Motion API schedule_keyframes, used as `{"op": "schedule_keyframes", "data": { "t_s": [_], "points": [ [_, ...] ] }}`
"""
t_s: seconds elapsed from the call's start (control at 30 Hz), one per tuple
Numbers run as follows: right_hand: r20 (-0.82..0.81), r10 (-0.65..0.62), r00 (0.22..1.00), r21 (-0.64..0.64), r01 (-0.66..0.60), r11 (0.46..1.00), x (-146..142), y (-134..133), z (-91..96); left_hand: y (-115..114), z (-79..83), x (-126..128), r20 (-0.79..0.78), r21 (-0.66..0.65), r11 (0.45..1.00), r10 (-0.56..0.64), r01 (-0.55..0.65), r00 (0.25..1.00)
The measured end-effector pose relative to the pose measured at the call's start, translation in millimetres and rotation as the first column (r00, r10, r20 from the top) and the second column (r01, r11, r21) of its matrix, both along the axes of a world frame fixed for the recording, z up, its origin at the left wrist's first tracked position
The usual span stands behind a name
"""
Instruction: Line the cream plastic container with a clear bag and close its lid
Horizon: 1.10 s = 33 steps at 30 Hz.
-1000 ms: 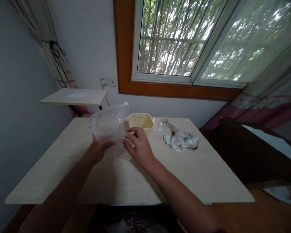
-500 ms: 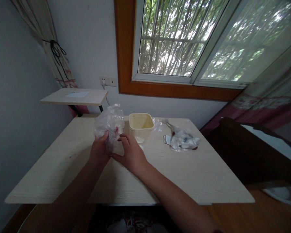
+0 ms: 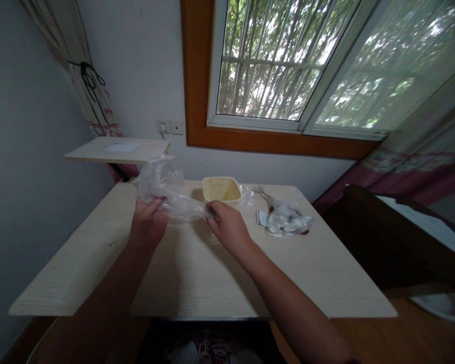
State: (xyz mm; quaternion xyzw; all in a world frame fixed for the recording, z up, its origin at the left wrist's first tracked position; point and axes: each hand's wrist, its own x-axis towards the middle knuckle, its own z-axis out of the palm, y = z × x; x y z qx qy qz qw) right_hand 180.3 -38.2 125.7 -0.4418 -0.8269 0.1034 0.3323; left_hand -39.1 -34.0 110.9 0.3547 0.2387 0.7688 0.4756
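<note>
Clear plastic bag (image 3: 162, 186), head view: centre of frame, slightly left, held just above the far half of the desk (image 3: 197, 275). One end is loosely puffed and crumpled; the other is drawn out into a narrow twisted strip running right. The left hand (image 3: 147, 222) is curled around and under the puffed part, fingers closed on the film. The right hand (image 3: 229, 227) sits at the end of the strip, fingertips (image 3: 215, 210) pinching it, so the bag is stretched between the two hands.

Handling, judged from the look: very light, soft, thin and probably slippery, with no shape of its own, so it will crumple and may tear if pulled hard. The gathered strip looks like the firmest place to hold.

Nearby, a pale yellow plastic tub (image 3: 220, 189) stands just beyond the right hand, near the far edge of the desk. To its right lies a crumpled plastic wrapper (image 3: 286, 221) with white paper showing. Upper left of the frame, a small wall shelf (image 3: 144, 149) sits beyond the desk.
</note>
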Motion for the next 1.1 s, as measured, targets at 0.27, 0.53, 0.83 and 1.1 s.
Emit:
{"op": "schedule_keyframes", "data": {
  "t_s": [0.27,0.53,0.83,1.1],
  "points": [
    [-0.133,0.038,0.990,0.324,0.007,0.946,27,33,37.1,27,25.3,1,-0.090,0.114,0.987,0.127,-0.116,0.988],
    [0.100,-0.033,0.994,0.175,0.016,0.984,35,64,10.7,53,30.0,24,-0.158,-0.065,0.987,0.132,-0.144,0.978],
    [0.103,-0.040,0.994,0.196,0.019,0.980,51,74,3.3,93,38.1,24,-0.464,0.016,0.955,0.270,-0.297,0.843],
    [-0.084,-0.155,0.984,0.297,0.173,0.939,59,71,2.2,99,54.0,26,-0.795,0.244,0.845,0.456,-0.476,0.400]
  ]
}}
